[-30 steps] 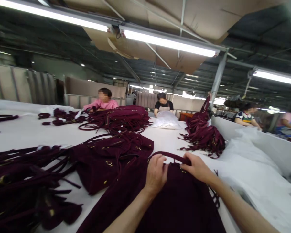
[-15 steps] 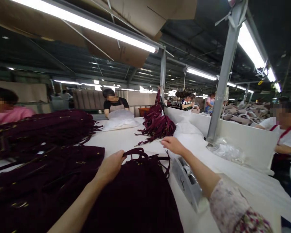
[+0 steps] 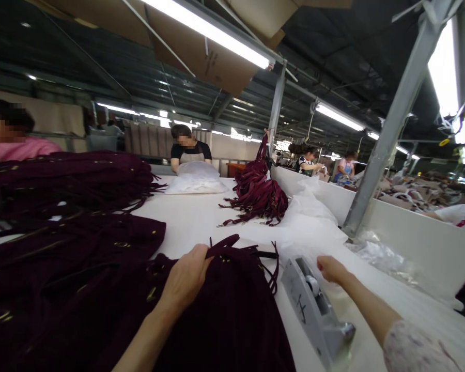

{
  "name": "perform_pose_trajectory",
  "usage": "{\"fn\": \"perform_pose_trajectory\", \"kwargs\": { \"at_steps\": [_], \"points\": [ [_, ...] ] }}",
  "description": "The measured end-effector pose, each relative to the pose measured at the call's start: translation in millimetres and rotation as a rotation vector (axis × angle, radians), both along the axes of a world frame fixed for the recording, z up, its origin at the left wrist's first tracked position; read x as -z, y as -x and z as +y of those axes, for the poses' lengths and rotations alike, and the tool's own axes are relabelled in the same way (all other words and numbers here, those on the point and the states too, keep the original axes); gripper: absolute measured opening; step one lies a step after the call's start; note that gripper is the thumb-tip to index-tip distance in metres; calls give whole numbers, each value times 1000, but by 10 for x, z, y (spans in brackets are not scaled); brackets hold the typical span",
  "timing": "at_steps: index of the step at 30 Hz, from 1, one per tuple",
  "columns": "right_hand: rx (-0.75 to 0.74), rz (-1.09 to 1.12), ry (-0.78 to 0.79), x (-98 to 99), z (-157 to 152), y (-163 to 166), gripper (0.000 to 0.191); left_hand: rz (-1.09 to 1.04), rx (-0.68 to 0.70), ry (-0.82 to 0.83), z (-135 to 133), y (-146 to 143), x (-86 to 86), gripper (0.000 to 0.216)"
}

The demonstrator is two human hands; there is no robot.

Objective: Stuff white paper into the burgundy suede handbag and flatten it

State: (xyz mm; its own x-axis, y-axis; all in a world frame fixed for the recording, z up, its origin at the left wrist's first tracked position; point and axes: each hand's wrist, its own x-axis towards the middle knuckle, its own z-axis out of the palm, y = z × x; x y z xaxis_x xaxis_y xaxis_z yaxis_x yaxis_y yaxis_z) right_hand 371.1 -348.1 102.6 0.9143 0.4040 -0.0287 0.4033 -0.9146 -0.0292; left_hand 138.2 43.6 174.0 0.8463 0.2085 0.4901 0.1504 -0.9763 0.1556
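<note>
A dark maroon suede bag [image 3: 232, 310] with fringe and a handle lies on the white table [image 3: 194, 217] in front of me. My left hand [image 3: 186, 276] rests on its top edge, fingers closed on the handle. My right hand [image 3: 330, 268] is off the bag, hovering just right of a grey tape dispenser [image 3: 313, 310]; its fingers are curled and I cannot make out anything in them.
Piles of maroon bags [image 3: 62, 186] fill the left side. A heap of maroon straps [image 3: 259, 194] and white plastic bags [image 3: 310, 217] lie further back. Several people work across and to the right. A metal post [image 3: 387, 134] rises from a white partition [image 3: 403, 232].
My right hand left the bag, reached out to the right, then drew back down beside the tape dispenser. The view swung right. My left hand stayed on the bag's handle.
</note>
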Motion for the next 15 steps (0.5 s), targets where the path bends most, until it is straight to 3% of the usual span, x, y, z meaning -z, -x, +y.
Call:
{"fn": "perform_pose_trajectory", "kwargs": {
  "at_steps": [6, 11, 15],
  "points": [
    [-97, -59, 31, 11, -13, 69, 50, -6, 22, -2, 21, 25, -19, 19],
    [-21, -74, 24, 44, 22, 50, 25, -10, 21, -8, -6, 38, -40, 20],
    [-17, -74, -33, -154, -56, -33, 14, 15, 21, 20, -45, 55, -79, 22]
  ]
}}
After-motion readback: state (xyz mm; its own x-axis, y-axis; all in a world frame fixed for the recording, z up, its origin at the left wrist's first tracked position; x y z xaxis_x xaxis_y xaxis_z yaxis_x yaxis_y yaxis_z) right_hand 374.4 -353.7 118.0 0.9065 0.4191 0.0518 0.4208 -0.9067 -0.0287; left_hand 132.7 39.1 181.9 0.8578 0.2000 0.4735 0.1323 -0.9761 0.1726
